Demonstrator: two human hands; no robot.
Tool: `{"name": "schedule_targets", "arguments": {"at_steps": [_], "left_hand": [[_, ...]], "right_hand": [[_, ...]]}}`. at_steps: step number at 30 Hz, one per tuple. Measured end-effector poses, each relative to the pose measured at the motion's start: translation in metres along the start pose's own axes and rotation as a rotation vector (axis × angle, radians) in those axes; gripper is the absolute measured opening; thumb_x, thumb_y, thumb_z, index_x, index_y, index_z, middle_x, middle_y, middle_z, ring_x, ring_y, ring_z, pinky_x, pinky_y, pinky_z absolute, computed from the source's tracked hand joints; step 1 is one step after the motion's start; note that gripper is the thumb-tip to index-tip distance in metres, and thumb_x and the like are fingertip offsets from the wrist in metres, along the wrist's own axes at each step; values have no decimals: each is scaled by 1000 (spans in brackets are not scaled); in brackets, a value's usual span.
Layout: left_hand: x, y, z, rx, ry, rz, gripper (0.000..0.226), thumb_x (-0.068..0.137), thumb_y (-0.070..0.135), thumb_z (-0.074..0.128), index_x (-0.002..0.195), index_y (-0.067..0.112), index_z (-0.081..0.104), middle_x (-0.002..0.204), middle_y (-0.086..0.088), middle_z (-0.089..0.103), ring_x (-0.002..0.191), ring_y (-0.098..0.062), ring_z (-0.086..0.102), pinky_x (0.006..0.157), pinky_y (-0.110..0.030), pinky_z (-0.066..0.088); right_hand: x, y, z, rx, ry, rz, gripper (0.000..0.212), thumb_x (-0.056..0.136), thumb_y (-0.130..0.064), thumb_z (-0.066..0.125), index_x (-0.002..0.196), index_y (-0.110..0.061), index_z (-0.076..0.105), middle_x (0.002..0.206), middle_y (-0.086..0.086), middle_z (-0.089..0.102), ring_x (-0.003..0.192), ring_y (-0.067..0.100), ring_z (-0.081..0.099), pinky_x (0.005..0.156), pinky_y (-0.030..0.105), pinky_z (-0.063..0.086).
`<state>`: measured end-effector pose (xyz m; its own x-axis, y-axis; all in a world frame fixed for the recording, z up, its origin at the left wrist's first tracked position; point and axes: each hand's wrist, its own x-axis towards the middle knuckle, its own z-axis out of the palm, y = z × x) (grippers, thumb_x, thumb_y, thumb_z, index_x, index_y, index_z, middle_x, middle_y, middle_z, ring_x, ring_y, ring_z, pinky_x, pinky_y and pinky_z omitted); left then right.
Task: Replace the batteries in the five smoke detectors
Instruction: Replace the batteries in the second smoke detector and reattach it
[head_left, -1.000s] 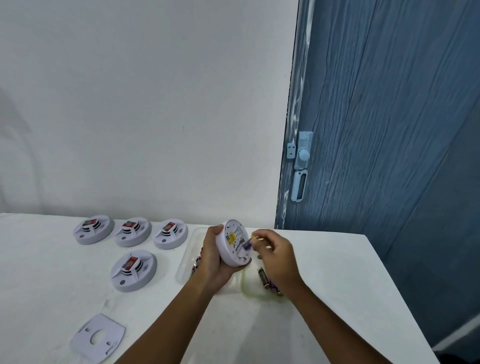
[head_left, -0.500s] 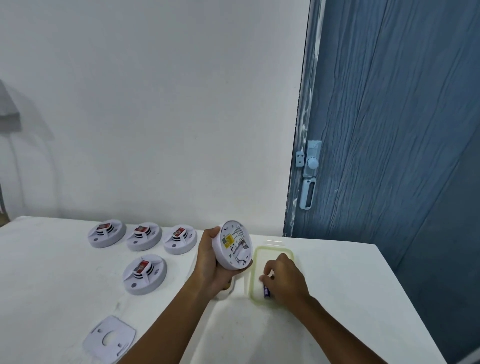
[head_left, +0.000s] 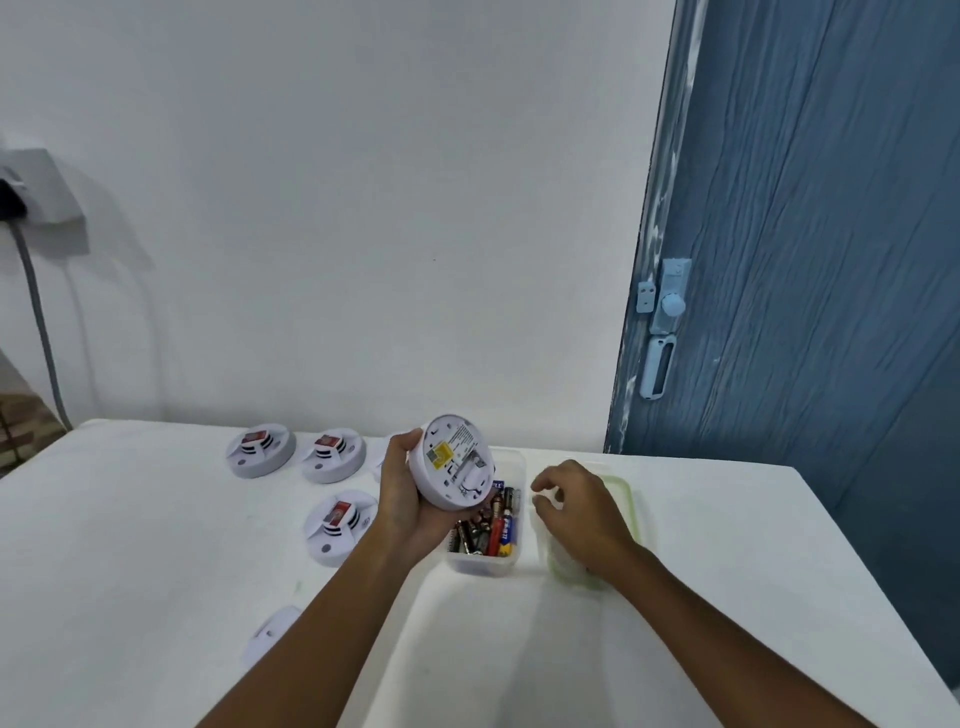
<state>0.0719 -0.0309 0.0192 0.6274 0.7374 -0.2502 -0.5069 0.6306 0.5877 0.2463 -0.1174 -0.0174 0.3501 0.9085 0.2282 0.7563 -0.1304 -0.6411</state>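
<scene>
My left hand (head_left: 402, 499) grips a white round smoke detector (head_left: 454, 460), tilted with its open back and yellow label facing me. Under it stands a clear plastic tub (head_left: 511, 564) holding several batteries (head_left: 493, 525). My right hand (head_left: 582, 506) hovers to the right of the tub, above a green-rimmed container (head_left: 626, 499), with fingers loosely curled and nothing visible in them. Three more detectors lie face up on the white table: the far-left detector (head_left: 260, 449), the middle detector (head_left: 335, 454) and the near detector (head_left: 337, 525). A fourth is mostly hidden behind my left hand.
A white mounting plate (head_left: 270, 631) lies near my left forearm. The white table (head_left: 156, 571) ends at a white wall behind and at a blue door (head_left: 810, 260) on the right, where the table's right edge runs diagonally. A grey cable (head_left: 39, 322) hangs at far left.
My right hand took a battery out of the detector, put it down in the green-rimmed container and has lifted, now empty. The battery tub came into view beneath the detector.
</scene>
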Motion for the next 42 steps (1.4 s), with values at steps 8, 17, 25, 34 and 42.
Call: {"name": "schedule_targets", "arguments": {"at_steps": [8, 17, 25, 34, 42], "left_hand": [[15, 38, -22, 14, -44, -51, 46, 80, 43, 50, 113, 13, 63, 112, -14, 61, 107, -34, 53, 97, -49, 39], [18, 57, -41, -18, -99, -89, 51, 74, 42, 56, 115, 12, 60, 116, -15, 59, 112, -37, 49, 94, -50, 41], [16, 63, -40, -14, -75, -88, 46, 78, 43, 52, 112, 12, 62, 115, -16, 60, 110, -34, 51, 91, -50, 42], [11, 64, -34, -43, -116, -103, 44, 86, 42, 45, 110, 10, 63, 108, -18, 64, 102, -34, 55, 90, -49, 42], [6, 65, -29, -66, -145, -95, 47, 76, 42, 51, 108, 10, 64, 98, -17, 67, 96, -31, 56, 91, -47, 42]], "right_hand": [[23, -59, 24, -491, -305, -107, 28, 82, 0, 49, 100, -12, 68, 99, 9, 66, 101, 28, 53, 82, 35, 35], [28, -71, 43, -596, -368, -35, 25, 74, -1, 58, 92, -17, 66, 91, 2, 66, 93, 26, 58, 87, 39, 34], [34, -102, 16, 556, 171, 135, 18, 74, 4, 74, 78, -9, 62, 64, 1, 61, 57, 9, 62, 63, 28, 54], [41, -110, 23, 728, 95, 197, 7, 79, 1, 73, 79, -5, 69, 64, 4, 68, 60, 18, 66, 71, 36, 59], [45, -110, 34, 567, 125, 141, 11, 83, -11, 71, 91, -16, 76, 94, 0, 70, 84, 14, 65, 71, 25, 52]]}}
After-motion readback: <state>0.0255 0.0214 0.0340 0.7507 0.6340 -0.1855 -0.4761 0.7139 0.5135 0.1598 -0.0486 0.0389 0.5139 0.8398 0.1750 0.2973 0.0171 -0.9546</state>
